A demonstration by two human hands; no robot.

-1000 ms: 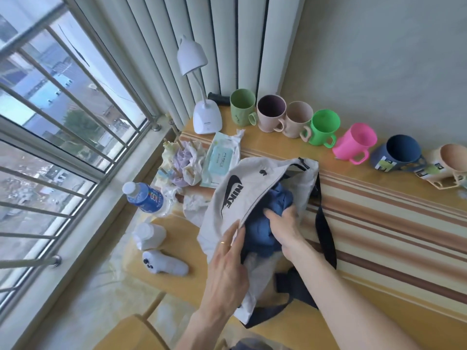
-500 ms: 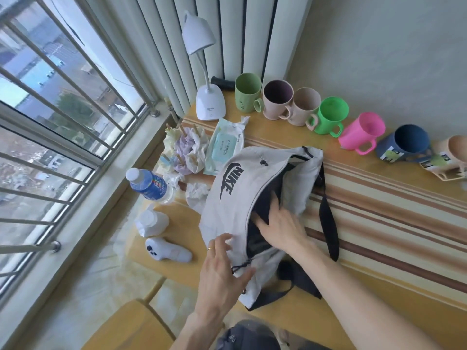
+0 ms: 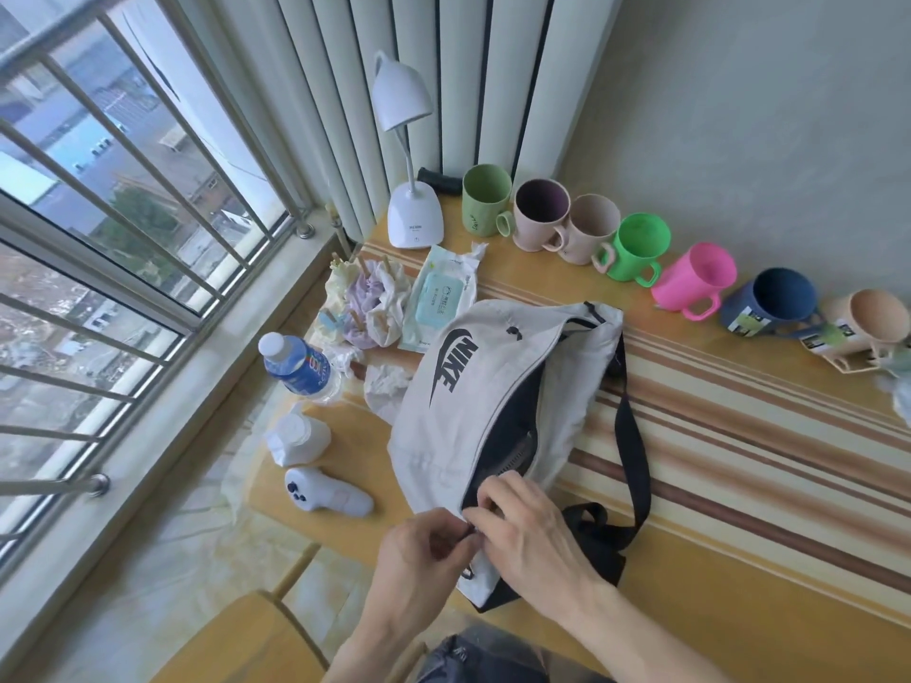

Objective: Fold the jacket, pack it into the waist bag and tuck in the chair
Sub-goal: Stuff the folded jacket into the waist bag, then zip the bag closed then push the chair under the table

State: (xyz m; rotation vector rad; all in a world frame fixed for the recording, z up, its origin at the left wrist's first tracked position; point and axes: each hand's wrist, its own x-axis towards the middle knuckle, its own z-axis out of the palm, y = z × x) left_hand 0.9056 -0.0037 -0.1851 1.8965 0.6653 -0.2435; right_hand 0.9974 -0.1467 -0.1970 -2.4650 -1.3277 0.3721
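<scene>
A white Nike waist bag point(image 3: 488, 377) lies on the wooden table point(image 3: 739, 608), its zipper gaping open along the middle with only dark inside showing. The jacket is hidden inside the bag. The black strap point(image 3: 633, 436) loops off to the right. At the bag's near end my left hand point(image 3: 419, 559) pinches the bag's fabric corner. My right hand point(image 3: 532, 529) pinches the zipper pull right beside it. The two hands touch. A wooden chair point(image 3: 231, 643) shows at the bottom left, out from the table.
A row of several coloured mugs point(image 3: 636, 246) lines the wall at the back. A white desk lamp point(image 3: 411, 209), a wet wipes pack point(image 3: 441, 293), crumpled cloths point(image 3: 367, 303), a water bottle point(image 3: 298, 362), a white jar point(image 3: 298, 438) and a white controller point(image 3: 325, 497) stand left of the bag. The window is at the left.
My right hand has come out of the bag opening and joined the left hand at the bag's near end. The blue jacket seen a second ago no longer shows.
</scene>
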